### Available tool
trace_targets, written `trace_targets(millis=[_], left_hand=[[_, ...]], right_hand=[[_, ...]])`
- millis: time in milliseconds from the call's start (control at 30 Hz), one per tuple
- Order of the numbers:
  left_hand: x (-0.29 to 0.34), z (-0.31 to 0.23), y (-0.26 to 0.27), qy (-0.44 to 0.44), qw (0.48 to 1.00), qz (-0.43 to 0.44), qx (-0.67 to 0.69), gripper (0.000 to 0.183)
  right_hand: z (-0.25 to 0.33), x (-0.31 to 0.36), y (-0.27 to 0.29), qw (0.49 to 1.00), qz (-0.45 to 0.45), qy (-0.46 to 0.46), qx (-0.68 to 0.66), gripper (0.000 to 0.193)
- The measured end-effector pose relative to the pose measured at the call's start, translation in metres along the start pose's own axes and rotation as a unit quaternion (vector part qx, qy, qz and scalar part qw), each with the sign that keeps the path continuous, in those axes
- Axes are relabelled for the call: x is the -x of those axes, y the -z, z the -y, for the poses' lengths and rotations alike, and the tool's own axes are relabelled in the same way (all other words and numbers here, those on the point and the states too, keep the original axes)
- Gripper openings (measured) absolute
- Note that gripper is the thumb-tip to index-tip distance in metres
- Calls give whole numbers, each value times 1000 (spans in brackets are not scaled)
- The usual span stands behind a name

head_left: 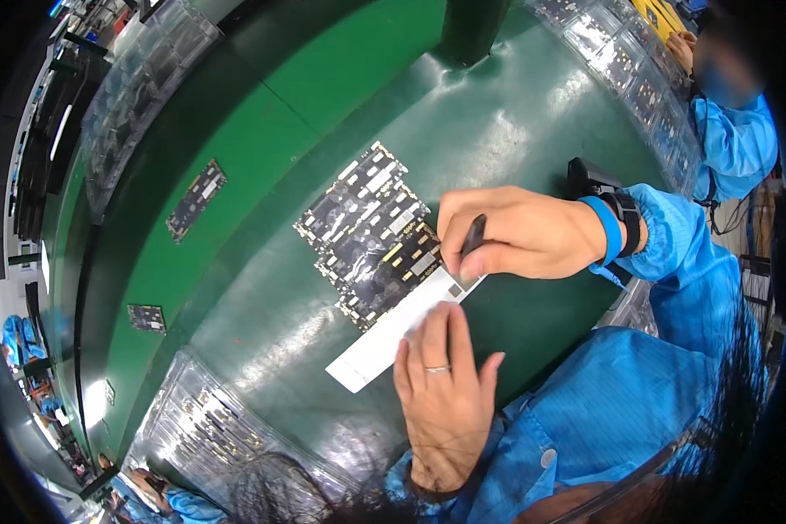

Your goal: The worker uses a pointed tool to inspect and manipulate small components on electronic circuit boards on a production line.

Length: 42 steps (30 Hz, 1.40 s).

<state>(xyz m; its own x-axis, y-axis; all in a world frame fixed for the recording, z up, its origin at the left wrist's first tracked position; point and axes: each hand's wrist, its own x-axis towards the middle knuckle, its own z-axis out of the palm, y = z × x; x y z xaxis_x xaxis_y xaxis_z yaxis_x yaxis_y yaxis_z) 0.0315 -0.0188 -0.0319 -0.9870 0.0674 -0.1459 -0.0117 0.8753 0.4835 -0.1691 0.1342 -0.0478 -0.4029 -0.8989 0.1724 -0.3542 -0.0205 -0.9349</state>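
Green table [533, 323]: circuit boards [367, 229] lay centrally, white strip [393, 341] along their near side. Right hand [533, 231] pinched dark tool [475, 234]; left hand [445, 384], fingers extended, grasped nothing. Too light a press might have let the strip slip.

Smooth, glossy green tabletop [533, 319]; matt white strip [381, 344], perhaps paper.

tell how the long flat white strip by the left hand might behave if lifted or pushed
The white strip looks thin, so it is probably light and may flex. The glossy green tabletop around it suggests it could slide.
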Motion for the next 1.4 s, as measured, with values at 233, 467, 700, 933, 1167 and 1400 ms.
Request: trace_targets(millis=[233, 467, 700, 933, 1167, 1400], left_hand=[[-1, -17, -18, 0, 1000, 8, 27, 86], [-4, -22, -20, 16, 1000, 14, 2, 87], [-5, -20, -20, 21, 1000, 15, -14, 84], [-11, -20, -12, 25, 999, 21, 4, 79], [-39, -18, -2, 36, 997, -23, 59, 75], [-49, -8, -16, 37, 999, -35, 16, 79]], right_hand=[[-12, 4, -7, 1000, -6, -22, 12, 24], [-13, -1, -9, 998, -17, -56, -6, 24], [-13, -7, -2, 989, 52, -139, 16, 25], [-18, -22, 16, 958, -99, -187, -196, 14], [-37, -33, 15, 966, -103, -175, -159, 17], [-38, -33, 11, 969, -98, -186, -129, 20]])
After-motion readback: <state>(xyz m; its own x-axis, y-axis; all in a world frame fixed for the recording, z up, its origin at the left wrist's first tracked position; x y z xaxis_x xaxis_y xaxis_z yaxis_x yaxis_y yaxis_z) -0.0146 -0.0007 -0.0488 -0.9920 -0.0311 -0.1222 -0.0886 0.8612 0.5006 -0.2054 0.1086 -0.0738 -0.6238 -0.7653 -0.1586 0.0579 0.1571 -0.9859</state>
